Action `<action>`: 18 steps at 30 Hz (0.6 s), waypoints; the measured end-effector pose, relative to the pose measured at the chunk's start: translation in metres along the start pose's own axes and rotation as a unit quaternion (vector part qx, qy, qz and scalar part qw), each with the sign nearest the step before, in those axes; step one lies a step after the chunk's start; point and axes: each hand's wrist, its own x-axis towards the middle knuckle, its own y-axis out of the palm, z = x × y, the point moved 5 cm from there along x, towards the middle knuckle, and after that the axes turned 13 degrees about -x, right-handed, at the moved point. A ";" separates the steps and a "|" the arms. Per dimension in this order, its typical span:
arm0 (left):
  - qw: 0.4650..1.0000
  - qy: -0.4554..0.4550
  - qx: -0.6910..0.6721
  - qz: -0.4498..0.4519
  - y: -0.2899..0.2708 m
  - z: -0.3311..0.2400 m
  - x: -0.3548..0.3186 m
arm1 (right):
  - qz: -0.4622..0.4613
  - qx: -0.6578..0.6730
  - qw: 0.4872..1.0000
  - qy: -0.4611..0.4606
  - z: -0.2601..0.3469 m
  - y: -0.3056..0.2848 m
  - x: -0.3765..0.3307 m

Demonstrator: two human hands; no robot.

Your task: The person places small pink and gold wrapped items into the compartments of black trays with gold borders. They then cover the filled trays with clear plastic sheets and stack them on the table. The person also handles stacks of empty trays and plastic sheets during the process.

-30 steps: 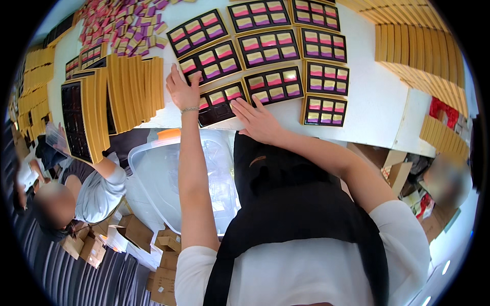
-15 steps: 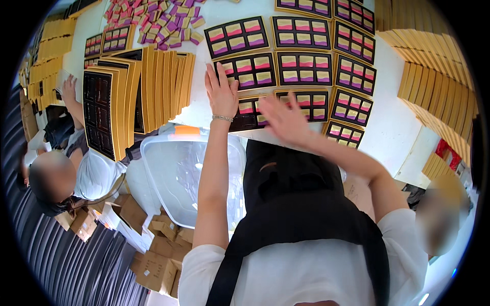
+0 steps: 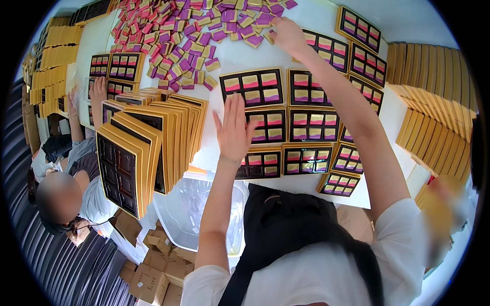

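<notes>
A: State the position of the left hand [image 3: 234, 133].

B: It lies flat, palm down, fingers [image 3: 230, 109] spread and extended toward the far edge of the counter [image 3: 232, 53]. It grips nothing. The fingertips rest against the near edge of the filled tray [image 3: 252, 87], a black tray with a gold rim holding pink, purple and gold packets. The palm covers the left end of the tray just nearer the person [image 3: 269, 126].

A: And the right hand [image 3: 288, 33]?

B: It is extended well beyond the left hand, at the loose pile of packets [image 3: 204, 30] spread along the far edge of the counter. The fingers are curled down onto the packets at the right end of the pile. Whether they have closed on a packet cannot be determined; the hand hides the contact.

A: Which hand is nearer the pile?

B: The right hand; it is touching it. The left hand is well apart from the pile, with the filled tray between.

A: Orientation of the pile?

B: Its long axis runs left to right along the far edge. The trays lie nearer the person, toward the front edge.

A: Anything at the left?

B: A leaning row of upright gold-edged trays [image 3: 153, 137] stands at the left front corner.
</notes>
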 end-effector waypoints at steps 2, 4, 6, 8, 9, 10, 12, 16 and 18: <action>0.979 -0.079 -0.155 -0.107 0.005 0.016 0.066 | 0.027 -0.049 0.998 -0.007 0.011 0.013 0.002; 0.974 -0.187 -0.092 -0.093 0.025 0.044 0.128 | -0.010 -0.085 0.996 -0.007 0.037 0.012 -0.004; 0.939 -0.327 -0.096 -0.038 0.044 0.053 0.171 | 0.008 -0.085 0.996 0.005 0.039 0.015 -0.008; 0.904 -0.384 -0.173 -0.071 0.054 0.061 0.191 | -0.004 -0.072 0.997 0.021 0.034 0.020 -0.007; 0.883 -0.410 -0.211 -0.087 0.058 0.063 0.195 | -0.012 -0.079 0.997 0.020 0.034 0.022 -0.008; 0.882 -0.405 -0.220 -0.099 0.060 0.062 0.198 | -0.022 -0.086 0.996 0.022 0.034 0.021 -0.008; 0.878 -0.397 -0.236 -0.127 0.059 0.064 0.197 | -0.020 -0.066 0.997 0.016 0.030 0.019 -0.007; 0.930 -0.314 -0.137 -0.132 0.060 0.066 0.198 | -0.004 0.100 0.994 0.034 0.019 0.010 -0.014; 0.972 -0.181 -0.032 -0.144 0.055 0.028 0.197 | 0.030 0.248 0.963 0.104 0.002 0.006 -0.024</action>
